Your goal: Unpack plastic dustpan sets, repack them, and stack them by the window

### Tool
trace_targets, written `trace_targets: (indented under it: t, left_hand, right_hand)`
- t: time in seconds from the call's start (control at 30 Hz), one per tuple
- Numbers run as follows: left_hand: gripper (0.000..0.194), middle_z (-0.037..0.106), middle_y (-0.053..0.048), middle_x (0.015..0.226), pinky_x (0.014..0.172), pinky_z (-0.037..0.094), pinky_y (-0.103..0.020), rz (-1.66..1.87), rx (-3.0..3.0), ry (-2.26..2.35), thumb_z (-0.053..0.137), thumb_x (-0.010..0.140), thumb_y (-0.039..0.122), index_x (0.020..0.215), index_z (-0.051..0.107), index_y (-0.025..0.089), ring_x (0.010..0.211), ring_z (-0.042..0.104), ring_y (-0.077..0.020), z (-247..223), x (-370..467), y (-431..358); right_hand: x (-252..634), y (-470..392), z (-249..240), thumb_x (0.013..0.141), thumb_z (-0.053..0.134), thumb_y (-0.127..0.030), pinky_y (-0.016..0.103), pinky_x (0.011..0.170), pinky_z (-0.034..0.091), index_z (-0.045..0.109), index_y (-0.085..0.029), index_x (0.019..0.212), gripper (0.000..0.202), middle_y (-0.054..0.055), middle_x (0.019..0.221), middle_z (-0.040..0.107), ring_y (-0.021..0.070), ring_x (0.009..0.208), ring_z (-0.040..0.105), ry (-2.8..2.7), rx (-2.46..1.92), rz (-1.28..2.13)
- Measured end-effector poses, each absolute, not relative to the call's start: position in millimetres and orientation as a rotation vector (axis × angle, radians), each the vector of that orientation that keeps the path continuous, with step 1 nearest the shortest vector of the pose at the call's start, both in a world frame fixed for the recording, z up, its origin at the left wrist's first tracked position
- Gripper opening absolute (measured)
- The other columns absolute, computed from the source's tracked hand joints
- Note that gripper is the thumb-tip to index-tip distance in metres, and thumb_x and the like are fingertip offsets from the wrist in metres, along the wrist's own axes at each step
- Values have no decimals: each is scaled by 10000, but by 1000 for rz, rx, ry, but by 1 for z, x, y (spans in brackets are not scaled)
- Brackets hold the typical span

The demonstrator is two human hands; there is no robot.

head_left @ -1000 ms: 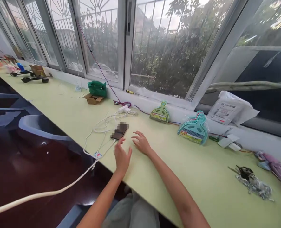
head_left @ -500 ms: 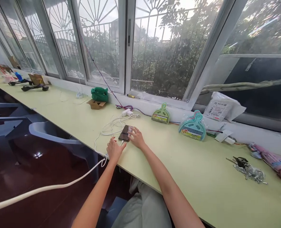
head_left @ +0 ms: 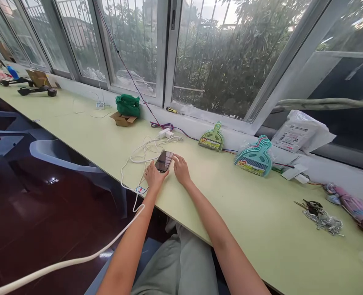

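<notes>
A dark smartphone is just above or on the pale yellow-green table, its glossy screen facing up. My left hand grips its lower end, fingers along the left edge and thumb by the bottom right corner. At the phone's upper right edge is my right hand, fingers loosely bent and apart; whether the fingertips touch the edge is hard to tell. White cables lie looped beside the phone, and the phone's lower end is partly covered by my left hand.
White plugs sit behind the cables. A green bag rests on a small carton. Dustpan sets stand by the window, one green, one teal. Keys and a folded umbrella lie right. A thick white cord hangs at left.
My left hand has closed around the phone's lower end, and the phone has turned slightly. My right hand has shifted off the screen to its right edge. The view has tilted down.
</notes>
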State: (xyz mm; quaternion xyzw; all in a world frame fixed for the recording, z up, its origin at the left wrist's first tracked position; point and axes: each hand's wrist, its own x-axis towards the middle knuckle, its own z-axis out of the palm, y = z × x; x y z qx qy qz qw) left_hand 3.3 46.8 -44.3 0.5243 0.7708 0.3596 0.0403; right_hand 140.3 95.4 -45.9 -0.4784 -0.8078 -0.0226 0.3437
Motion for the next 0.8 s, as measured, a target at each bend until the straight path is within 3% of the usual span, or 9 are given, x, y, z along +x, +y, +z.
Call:
trace_targets:
  t: [0.1, 0.23, 0.3, 0.43, 0.53, 0.8]
  left_hand:
    - [818, 553, -196, 1253, 959, 372, -476, 1067, 1664, 2361, 710, 690, 446, 1371, 368, 150, 1193, 459, -369, -48, 5, 50]
    - [777, 550, -196, 1260, 955, 374, -463, 1074, 1695, 2368, 684, 715, 433, 1366, 375, 140, 1186, 461, -360, -49, 6, 50]
    - [770, 543, -195, 1270, 961, 368, -463, 1075, 1679, 2363, 681, 718, 441, 1361, 377, 146, 1201, 452, -357, -49, 6, 50]
    - [757, 534, -185, 1277, 971, 356, -464, 1050, 1653, 2341, 702, 707, 421, 1344, 382, 166, 1210, 446, -351, -47, 4, 53]
    - [722, 546, -175, 1245, 967, 360, -450, 1031, 1675, 2353, 722, 692, 396, 1301, 414, 163, 1194, 455, -345, -44, 5, 50]
    - [627, 575, -142, 1147, 947, 365, -469, 957, 1846, 2371, 690, 708, 424, 1234, 445, 185, 1125, 494, -338, -43, 22, -69]
  right_hand:
    - [140, 99, -50, 921, 381, -132, 402, 1009, 411, 547, -276, 1290, 430, 67, 1437, 438, 218, 1337, 359, -2196, -1214, -35]
    - [137, 105, -54, 932, 472, -373, 552, 1106, 261, 602, -335, 1228, 325, 21, 1504, 360, 273, 1425, 223, -2312, -1200, 23]
    - [138, 105, -52, 940, 446, -412, 578, 1112, 231, 601, -337, 1225, 333, 17, 1504, 360, 276, 1430, 213, -2310, -1220, 56]
    - [142, 91, -44, 955, 355, -240, 433, 1084, 334, 445, -260, 1384, 439, 68, 1461, 415, 216, 1371, 322, -2149, -1189, 16]
    - [148, 67, -41, 890, 321, -90, 367, 1005, 405, 349, -238, 1440, 571, 79, 1425, 449, 201, 1302, 402, -2124, -1159, -1]
    - [200, -5, -47, 787, 275, 53, 362, 937, 419, 388, -267, 1400, 701, 73, 1246, 565, 189, 1079, 563, -2199, -1089, -11]
